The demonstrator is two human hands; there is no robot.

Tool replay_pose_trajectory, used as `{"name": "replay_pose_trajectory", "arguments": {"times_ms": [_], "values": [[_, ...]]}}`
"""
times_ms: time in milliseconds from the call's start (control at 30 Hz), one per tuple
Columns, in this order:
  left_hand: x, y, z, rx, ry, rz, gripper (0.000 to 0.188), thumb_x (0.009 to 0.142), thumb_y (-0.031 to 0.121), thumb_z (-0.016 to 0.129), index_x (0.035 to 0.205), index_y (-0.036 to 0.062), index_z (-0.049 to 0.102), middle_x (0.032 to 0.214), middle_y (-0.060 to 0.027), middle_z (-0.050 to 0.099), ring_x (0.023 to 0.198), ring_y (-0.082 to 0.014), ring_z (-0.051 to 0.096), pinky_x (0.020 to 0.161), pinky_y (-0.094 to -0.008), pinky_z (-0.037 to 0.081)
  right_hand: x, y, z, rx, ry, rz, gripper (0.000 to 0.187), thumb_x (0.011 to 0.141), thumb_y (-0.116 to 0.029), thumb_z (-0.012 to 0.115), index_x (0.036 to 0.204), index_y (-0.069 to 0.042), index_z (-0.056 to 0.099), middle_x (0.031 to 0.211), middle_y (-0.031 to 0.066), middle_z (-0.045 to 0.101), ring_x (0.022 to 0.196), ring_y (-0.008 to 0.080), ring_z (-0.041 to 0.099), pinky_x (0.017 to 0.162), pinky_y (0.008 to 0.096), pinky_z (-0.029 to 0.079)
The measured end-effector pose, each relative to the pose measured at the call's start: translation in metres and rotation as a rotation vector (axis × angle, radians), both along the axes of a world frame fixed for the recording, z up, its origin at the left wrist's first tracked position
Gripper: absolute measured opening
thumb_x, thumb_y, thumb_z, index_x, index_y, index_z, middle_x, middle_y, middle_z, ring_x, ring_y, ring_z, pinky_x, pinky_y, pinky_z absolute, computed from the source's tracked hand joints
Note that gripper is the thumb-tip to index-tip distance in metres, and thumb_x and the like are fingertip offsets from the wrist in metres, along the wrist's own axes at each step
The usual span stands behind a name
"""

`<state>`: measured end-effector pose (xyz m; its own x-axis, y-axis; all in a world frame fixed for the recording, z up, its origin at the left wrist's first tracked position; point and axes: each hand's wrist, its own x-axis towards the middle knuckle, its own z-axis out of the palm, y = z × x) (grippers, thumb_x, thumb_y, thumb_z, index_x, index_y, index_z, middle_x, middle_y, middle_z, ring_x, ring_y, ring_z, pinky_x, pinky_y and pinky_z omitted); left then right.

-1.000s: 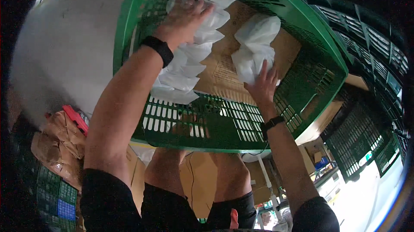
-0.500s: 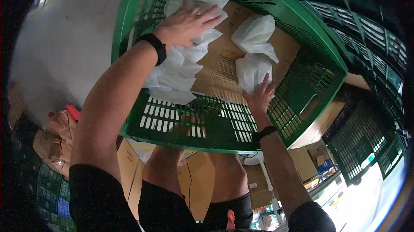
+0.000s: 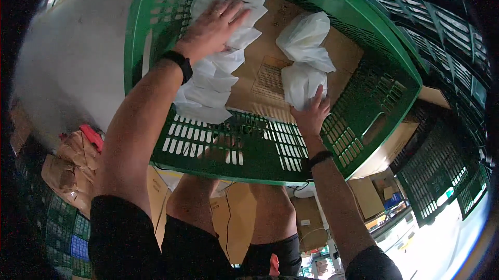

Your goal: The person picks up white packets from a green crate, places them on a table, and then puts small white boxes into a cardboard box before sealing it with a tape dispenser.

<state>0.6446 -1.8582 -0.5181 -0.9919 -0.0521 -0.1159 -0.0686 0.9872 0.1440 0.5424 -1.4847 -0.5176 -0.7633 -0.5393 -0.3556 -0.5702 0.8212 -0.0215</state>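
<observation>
Crate (image 3: pixel 228 175) before me, cardboard (image 3: pixel 267 77) on its bottom. Row of bags (image 3: pixel 210 82) at left, near to far; my left hand (image 3: pixel 212 28) over its far part. Pair of bags (image 3: pixel 305 54) right, my right hand (image 3: pixel 312 113) at the near one.

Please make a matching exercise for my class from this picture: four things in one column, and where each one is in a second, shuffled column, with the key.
Things
1. Left hand
2. Right hand
3. Cardboard sheet
4. Brown bundle

Places
A. Outside the green crate, at the picture's left
B. At the longer row of white packages, on the crate's left side
C. Against the nearer white package of the right-hand pair
D. Inside the crate, beneath the white packages

Right pairs: 1-B, 2-C, 3-D, 4-A
</observation>
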Motion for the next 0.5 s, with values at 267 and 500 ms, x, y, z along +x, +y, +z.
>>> {"name": "replay_pose_trajectory", "arguments": {"times_ms": [267,500], "values": [[-0.016,-0.002,0.002,-0.026,-0.038,-0.011,0.110,0.055,0.032,0.086,0.148,0.0221,0.030,0.129,-0.0139,0.043,0.121,-0.0309,0.042,0.104,-0.0471,0.035,-0.008,-0.021,0.006,0.074,-0.010,-0.007,0.125,0.054,-0.040,0.086,0.152,-0.013,0.011,0.135,0.0292,0.031,0.118,0.0473,0.037,0.103,0.0572,0.030],[-0.010,-0.009,0.037,0.158,-0.055,0.054,0.101,0.058,0.024,0.083,0.146,0.0280,0.035,0.127,-0.0169,0.042,0.120,-0.0364,0.042,0.100,-0.0489,0.035,-0.024,-0.034,0.028,-0.058,-0.142,-0.151,0.117,0.057,-0.035,0.085,0.149,-0.011,0.017,0.133,0.0261,0.035,0.119,0.0435,0.040,0.102,0.0540,0.033]]}}
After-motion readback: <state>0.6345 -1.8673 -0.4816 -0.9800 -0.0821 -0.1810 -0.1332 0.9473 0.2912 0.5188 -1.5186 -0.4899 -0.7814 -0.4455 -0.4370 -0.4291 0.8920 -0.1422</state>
